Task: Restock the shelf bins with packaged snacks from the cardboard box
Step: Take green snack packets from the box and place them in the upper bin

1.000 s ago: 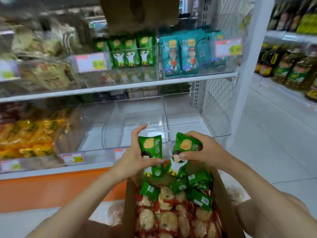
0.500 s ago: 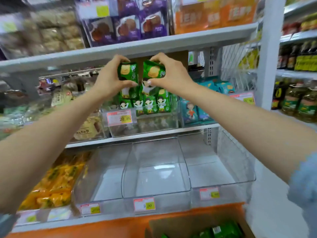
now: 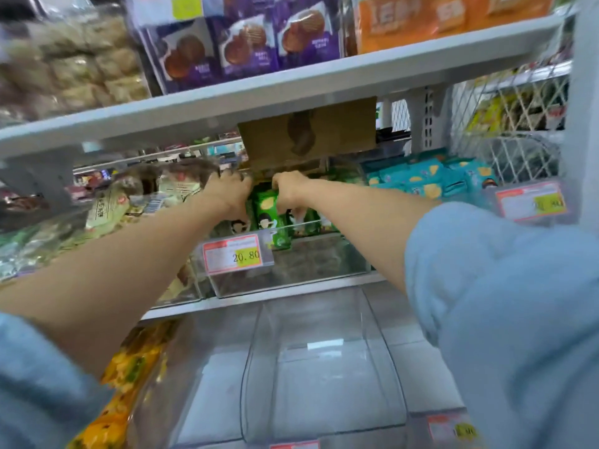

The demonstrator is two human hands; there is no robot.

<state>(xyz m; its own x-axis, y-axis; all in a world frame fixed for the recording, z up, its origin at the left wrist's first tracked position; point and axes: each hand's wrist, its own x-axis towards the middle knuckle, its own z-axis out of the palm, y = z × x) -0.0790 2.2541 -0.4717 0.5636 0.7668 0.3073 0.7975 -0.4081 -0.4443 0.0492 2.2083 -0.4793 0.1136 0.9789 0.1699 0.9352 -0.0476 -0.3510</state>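
Note:
Both my arms reach into the clear bin (image 3: 311, 267) on the middle shelf, the one with the 20.80 price tag (image 3: 232, 253). My left hand (image 3: 227, 193) curls over a green snack pack (image 3: 240, 224) at the bin's back left. My right hand (image 3: 287, 188) curls over another green pack (image 3: 299, 217) just to the right. A third green pack (image 3: 268, 207) stands upright between the two hands. More green packs line the bin behind its front wall. The cardboard box is out of view.
A cardboard flap (image 3: 308, 134) hangs under the upper shelf (image 3: 291, 89), right above my hands. Teal snack packs (image 3: 421, 179) fill the bin to the right. Clear bins (image 3: 324, 367) sit on the shelf below, with yellow packs (image 3: 129, 377) at its left. Purple biscuit packs (image 3: 240, 43) stand above.
My hands went from the box up to the middle shelf with a green pack each, then pushed deeper and lower into the bin. My view rose, so the box dropped out of sight.

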